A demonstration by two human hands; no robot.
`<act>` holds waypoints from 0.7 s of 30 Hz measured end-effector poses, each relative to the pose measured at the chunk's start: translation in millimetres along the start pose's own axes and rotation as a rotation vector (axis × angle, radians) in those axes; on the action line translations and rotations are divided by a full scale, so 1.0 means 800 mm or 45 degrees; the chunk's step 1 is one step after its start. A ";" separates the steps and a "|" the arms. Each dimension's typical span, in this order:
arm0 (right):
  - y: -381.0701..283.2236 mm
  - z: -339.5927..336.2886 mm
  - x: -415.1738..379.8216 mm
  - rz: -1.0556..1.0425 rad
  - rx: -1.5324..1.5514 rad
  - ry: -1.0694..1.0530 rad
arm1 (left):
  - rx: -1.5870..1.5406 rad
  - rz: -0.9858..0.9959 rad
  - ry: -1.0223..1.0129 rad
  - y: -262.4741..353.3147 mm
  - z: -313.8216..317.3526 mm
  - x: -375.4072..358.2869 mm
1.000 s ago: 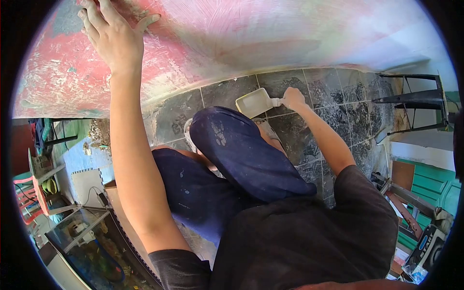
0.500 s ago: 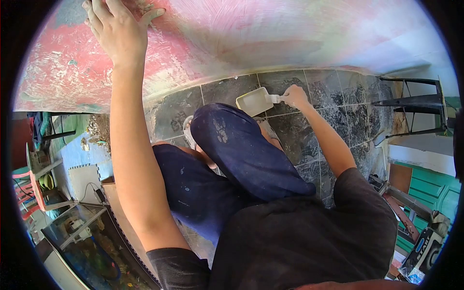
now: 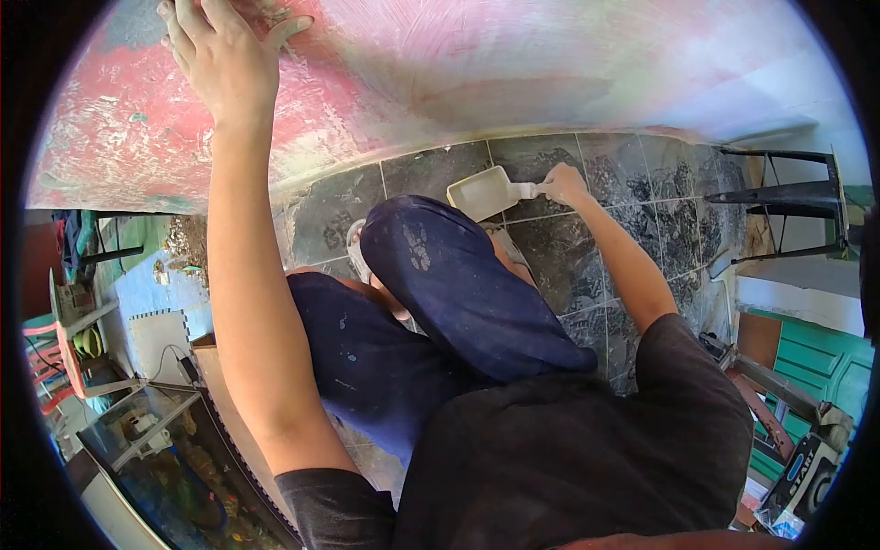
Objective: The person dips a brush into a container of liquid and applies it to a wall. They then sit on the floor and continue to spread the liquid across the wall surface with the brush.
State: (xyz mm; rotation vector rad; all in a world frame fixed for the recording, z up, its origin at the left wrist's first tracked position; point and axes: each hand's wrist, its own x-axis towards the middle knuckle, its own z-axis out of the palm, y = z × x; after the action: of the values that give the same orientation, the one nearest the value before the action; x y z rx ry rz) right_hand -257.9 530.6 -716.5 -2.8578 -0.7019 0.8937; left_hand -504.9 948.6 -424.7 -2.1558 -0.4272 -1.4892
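Upper left of frame, got left hand (image 3: 234, 69) raised at the pink-and-white wall (image 3: 367, 78), fingers spread, thumb out to the side, some fingertips cut off by the top edge. Can't tell how firmly pressed.

Right of upper centre, got right hand (image 3: 564, 183) closed around the end of a pale handle (image 3: 524, 191). Can't tell if fixed to the tray or part of a separate tool. Running left from the fingers, meeting the right side of a shallow rectangular tray (image 3: 481, 195) with a yellowish rim. Sitting near upper centre, over dark floor tiles (image 3: 426, 170) smeared with pale residue, close below the base of the wall.

Further out, between the arms, seeing bent knees in dark blue trousers (image 3: 467, 275) with light smudges, plus a black shirt (image 3: 587, 449) at bottom centre. Can make out pale footwear (image 3: 357, 246) just left of the nearer knee.

At right edge, seeing a black metal frame (image 3: 788, 194), then green panels (image 3: 825, 362) below and a box marked START (image 3: 799, 477) at lower right. At lower left, seeing a glass tank (image 3: 183, 458); above and left of that, a pink chair (image 3: 69, 357).
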 end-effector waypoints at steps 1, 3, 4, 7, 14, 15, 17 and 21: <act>0.007 -0.002 0.000 -0.002 -0.001 0.003 | 0.006 0.006 0.004 0.000 0.000 0.001; 0.018 -0.008 -0.003 -0.121 0.085 0.049 | -0.005 0.019 0.028 0.000 0.001 0.003; 0.020 -0.010 -0.004 -0.124 0.085 0.050 | -0.019 0.035 0.048 0.000 0.001 0.003; 0.022 -0.012 -0.009 -0.135 0.174 0.107 | -0.012 -0.010 0.010 0.001 0.001 0.001; -0.012 0.034 0.014 -0.099 0.047 0.011 | -0.031 0.004 0.020 0.001 -0.001 0.003; -0.013 0.038 0.016 -0.069 -0.011 0.038 | -0.035 0.007 0.019 0.001 -0.002 0.003; -0.010 0.042 0.018 -0.037 -0.066 0.062 | -0.041 0.014 0.016 0.001 -0.002 0.003; 0.012 0.035 0.009 -0.076 0.011 0.119 | -0.032 -0.028 -0.019 0.002 -0.001 -0.002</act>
State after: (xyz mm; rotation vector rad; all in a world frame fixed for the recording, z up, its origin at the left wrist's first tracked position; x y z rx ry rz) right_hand -263.9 523.2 -745.2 -2.8330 -0.7663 0.7480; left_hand -505.3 947.4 -426.5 -2.1896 -0.4414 -1.4988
